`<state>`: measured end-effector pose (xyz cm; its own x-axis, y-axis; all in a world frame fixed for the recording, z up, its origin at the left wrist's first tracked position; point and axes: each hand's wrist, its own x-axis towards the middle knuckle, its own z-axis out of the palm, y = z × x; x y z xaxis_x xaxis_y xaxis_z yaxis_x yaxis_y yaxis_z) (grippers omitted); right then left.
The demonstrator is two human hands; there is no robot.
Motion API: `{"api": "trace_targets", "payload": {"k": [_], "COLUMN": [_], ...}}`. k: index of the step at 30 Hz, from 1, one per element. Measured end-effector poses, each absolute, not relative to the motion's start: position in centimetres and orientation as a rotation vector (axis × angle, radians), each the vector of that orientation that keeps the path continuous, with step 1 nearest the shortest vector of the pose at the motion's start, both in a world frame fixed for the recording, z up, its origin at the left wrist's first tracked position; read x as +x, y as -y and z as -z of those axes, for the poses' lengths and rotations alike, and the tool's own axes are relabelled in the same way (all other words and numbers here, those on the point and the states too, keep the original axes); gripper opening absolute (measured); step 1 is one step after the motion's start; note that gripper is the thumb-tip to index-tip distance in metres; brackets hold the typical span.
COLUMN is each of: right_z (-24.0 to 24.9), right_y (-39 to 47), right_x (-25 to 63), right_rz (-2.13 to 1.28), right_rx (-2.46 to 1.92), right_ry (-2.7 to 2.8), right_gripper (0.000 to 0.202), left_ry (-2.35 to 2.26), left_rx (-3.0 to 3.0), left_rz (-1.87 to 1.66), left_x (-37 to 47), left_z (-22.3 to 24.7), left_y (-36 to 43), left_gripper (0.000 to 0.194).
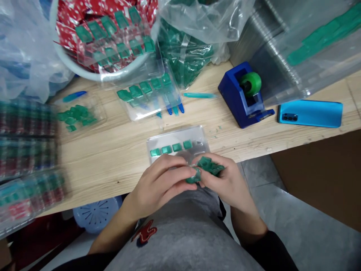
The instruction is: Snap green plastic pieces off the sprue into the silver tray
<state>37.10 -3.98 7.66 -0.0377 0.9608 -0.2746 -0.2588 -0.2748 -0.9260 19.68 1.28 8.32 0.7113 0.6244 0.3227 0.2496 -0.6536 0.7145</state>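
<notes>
My left hand point(160, 184) pinches a single small green plastic piece point(194, 176) between thumb and fingers. Close beside it, my right hand point(225, 180) is closed round a bunch of similar green pieces point(209, 165); its fingertips meet near those of the left. Just beyond both hands lies a clear plastic tray point(176, 134) on the table, with a row of green pieces point(176, 147) set in its compartments. The hands cover the tray's near part.
A blue tape dispenser point(239, 94) and a blue phone point(311, 113) lie to the right. Filled trays are stacked at the left point(28, 154). Behind stand a white basin point(76, 69) under more trays and a bag of green pieces point(183, 56). Loose green pieces point(77, 114) fill a small tray.
</notes>
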Motion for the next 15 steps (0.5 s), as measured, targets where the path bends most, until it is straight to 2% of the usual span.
{"api": "trace_targets", "payload": {"k": [3, 6, 10, 15], "right_z": [-7.6, -7.5, -7.1, -5.7], "right_y": [4.0, 4.1, 4.7, 6.0], "right_x": [36.8, 36.7, 37.5, 39.7], "right_rz": [-1.555, -1.532, -1.313, -1.022], "right_rx": [-1.171, -1.182, -1.297, -1.431], "right_ry": [0.817, 0.770, 0.740, 0.668], "right_gripper": [0.008, 0.008, 0.009, 0.009], "left_ry": [-0.670, -0.722, -0.885, -0.887], "left_rx": [2.218, 2.054, 1.951, 2.192], "left_rz": [-0.818, -0.936, -0.923, -0.789], "left_x": [19.7, 19.6, 19.5, 20.5], "left_z": [-8.0, -7.4, -6.6, -5.9], "left_y": [-1.3, -1.1, -1.3, -3.0], "left_gripper": [0.012, 0.021, 0.023, 0.021]}}
